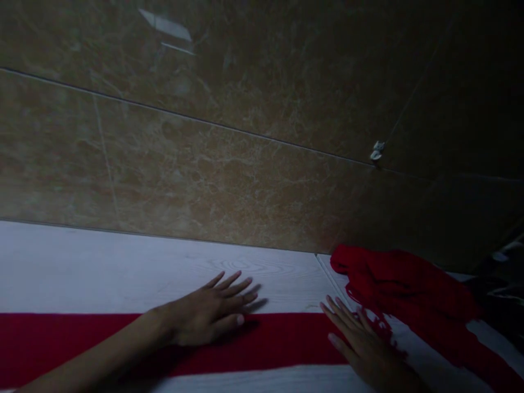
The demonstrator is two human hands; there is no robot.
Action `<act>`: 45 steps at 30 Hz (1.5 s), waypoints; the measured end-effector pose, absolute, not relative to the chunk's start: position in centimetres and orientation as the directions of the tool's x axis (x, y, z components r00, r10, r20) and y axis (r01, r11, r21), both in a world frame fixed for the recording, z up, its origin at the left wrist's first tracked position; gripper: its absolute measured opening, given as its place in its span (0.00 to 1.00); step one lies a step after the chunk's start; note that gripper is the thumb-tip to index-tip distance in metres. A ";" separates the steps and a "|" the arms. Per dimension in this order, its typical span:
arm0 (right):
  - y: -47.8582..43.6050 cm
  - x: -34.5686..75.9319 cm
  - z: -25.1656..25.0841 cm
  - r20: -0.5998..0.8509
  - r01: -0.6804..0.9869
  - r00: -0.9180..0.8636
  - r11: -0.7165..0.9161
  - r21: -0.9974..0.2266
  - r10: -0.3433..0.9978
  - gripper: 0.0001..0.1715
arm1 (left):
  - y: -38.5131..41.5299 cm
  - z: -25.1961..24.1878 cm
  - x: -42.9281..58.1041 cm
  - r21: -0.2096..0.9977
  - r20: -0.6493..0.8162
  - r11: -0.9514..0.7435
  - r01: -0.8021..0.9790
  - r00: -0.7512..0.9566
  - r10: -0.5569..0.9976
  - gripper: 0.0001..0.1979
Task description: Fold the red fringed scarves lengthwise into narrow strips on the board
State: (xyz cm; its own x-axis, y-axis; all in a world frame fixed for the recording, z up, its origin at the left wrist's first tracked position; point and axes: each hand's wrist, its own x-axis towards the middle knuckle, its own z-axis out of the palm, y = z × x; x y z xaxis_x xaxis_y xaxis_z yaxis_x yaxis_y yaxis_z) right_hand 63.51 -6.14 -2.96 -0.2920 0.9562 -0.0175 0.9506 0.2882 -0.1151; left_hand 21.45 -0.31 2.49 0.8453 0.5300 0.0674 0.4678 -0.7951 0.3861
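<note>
A long red scarf lies flat in a straight band across the pale surface, from the left edge to the right hand. My left hand, palm down with fingers spread, is over the scarf, its fingertips reaching past the far edge. It casts a shadow; whether it touches the cloth I cannot tell. Near the scarf's fringed right end, my right hand has its fingers stretched out, partly hiding the fringe. Neither hand grips anything.
A crumpled red cloth lies right of my right hand, against the brown marbled tile wall. A small white fitting is on the wall. Dark, unclear items stand at the far right. The pale wood-grain surface meets the wall.
</note>
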 end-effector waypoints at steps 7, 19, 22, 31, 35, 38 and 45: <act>-4.7 60.1 -2.6 0.105 0.943 -0.297 0.309 -0.122 0.949 0.35 | 0.7 2.4 18.6 0.332 -0.005 -0.717 0.612 0.762 0.648 0.28; -3.9 56.1 -2.8 0.080 0.878 -0.384 0.390 -0.276 0.920 0.36 | 0.1 0.3 18.6 0.380 0.061 -0.717 0.584 0.758 0.650 0.30; -3.3 53.5 -1.5 0.193 0.812 -0.408 0.452 -0.369 0.892 0.34 | 0.2 0.5 18.5 0.375 0.044 -0.690 0.619 0.732 0.680 0.30; 3.7 47.4 0.3 0.517 0.621 -0.218 0.526 -0.581 0.828 0.25 | 0.9 1.0 21.6 0.278 0.234 -0.674 0.684 0.633 0.738 0.22; 5.1 47.8 -1.8 0.475 0.608 -0.126 0.446 -0.657 0.871 0.34 | 1.1 -0.5 22.5 0.328 0.420 -0.646 0.689 0.506 0.753 0.15; 5.1 48.8 -2.7 0.409 0.567 -0.112 0.396 -0.722 0.906 0.37 | 1.3 -1.4 22.3 0.484 0.430 -0.603 0.634 0.428 0.795 0.17; 5.5 50.2 -2.6 0.360 0.503 -0.052 0.335 -0.797 0.932 0.30 | 1.3 -2.1 21.7 0.631 0.325 -0.538 0.559 0.439 0.838 0.17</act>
